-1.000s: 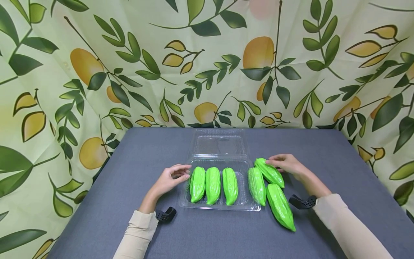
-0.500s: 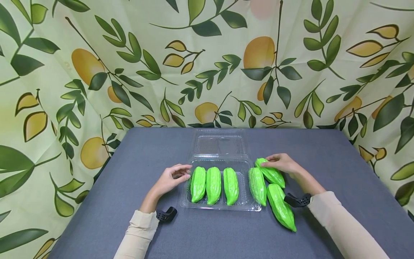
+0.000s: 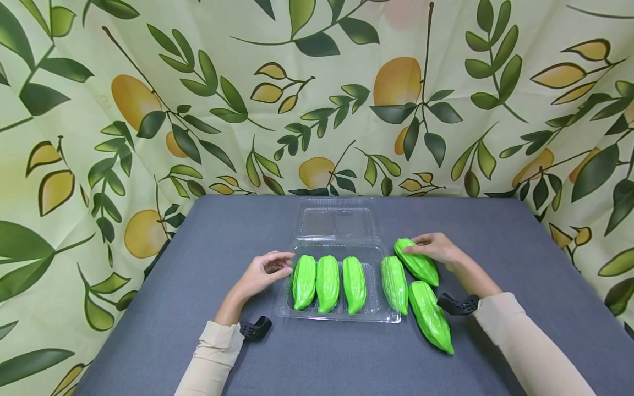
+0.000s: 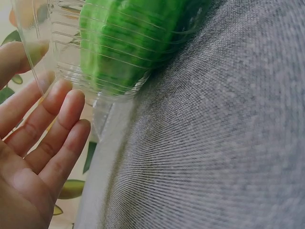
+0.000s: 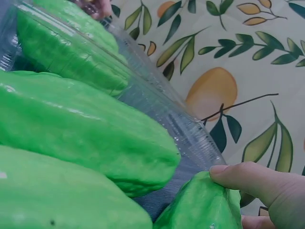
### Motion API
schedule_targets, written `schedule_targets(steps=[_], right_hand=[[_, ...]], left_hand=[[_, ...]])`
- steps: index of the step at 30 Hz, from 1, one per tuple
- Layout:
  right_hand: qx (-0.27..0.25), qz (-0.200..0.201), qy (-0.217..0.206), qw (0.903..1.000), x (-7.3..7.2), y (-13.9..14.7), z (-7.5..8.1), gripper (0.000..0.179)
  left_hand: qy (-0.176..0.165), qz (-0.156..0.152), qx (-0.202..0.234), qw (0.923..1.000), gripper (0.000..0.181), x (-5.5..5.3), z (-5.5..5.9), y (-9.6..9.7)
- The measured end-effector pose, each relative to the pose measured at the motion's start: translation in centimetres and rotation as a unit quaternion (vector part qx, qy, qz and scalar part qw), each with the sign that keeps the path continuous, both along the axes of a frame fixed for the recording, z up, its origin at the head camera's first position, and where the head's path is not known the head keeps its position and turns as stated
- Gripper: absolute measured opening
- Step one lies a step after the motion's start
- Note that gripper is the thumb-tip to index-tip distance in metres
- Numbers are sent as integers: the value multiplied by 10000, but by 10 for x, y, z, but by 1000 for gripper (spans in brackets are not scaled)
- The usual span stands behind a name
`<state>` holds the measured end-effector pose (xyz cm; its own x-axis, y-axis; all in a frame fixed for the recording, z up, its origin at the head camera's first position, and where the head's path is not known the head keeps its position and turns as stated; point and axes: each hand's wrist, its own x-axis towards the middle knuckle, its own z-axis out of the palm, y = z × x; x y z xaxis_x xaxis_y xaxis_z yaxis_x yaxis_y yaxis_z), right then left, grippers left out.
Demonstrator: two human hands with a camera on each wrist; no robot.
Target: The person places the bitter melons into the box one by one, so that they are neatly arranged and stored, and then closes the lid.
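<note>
My right hand point(image 3: 435, 248) grips the upper end of a bright green bitter melon point(image 3: 420, 267), the thumb on its near side. In the right wrist view, that melon point(image 5: 202, 205) shows below the thumb, and the other fingers are mostly hidden. A second bitter melon point(image 3: 430, 316) lies nearer the front, and a third bitter melon point(image 3: 394, 286) sits along the container's right rim. Three more bitter melons point(image 3: 328, 283) lie side by side in a clear plastic container point(image 3: 373, 250). At its left rim, my left hand point(image 3: 260, 273) has loosely bent fingers point(image 4: 59, 121) touching the plastic.
The container's hinged lid point(image 3: 337, 220) lies folded back behind it. A grey cloth covers the table point(image 3: 223, 231). Behind the table hangs a leaf-and-fruit patterned curtain point(image 3: 317, 110). Each wrist wears a black band point(image 3: 256, 328).
My right hand reached left over the bitter melon, took hold of it and shifted it slightly back and right. My left hand has stayed at the container's rim.
</note>
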<state>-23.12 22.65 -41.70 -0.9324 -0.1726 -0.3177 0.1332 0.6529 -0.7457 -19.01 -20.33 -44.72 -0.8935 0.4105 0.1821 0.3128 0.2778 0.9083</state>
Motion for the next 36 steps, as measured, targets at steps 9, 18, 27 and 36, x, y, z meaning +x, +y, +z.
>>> schedule_targets(steps=[9, 18, 27, 36], right_hand=[[-110, -148, -37, 9998, 0, 9, 9, 76], [-522, -302, -254, 9979, 2, 17, 17, 77], [-740, -320, -384, 9960, 6, 17, 20, 79], [-1186, -288, -485, 9913, 14, 11, 22, 79]], left_hand=[[-98, 101, -26, 9999, 37, 0, -1, 1], [-196, 90, -26, 9998, 38, 0, -2, 3], [-171, 84, -2, 9998, 37, 0, -3, 3], [-160, 69, -46, 9998, 37, 0, -3, 3]])
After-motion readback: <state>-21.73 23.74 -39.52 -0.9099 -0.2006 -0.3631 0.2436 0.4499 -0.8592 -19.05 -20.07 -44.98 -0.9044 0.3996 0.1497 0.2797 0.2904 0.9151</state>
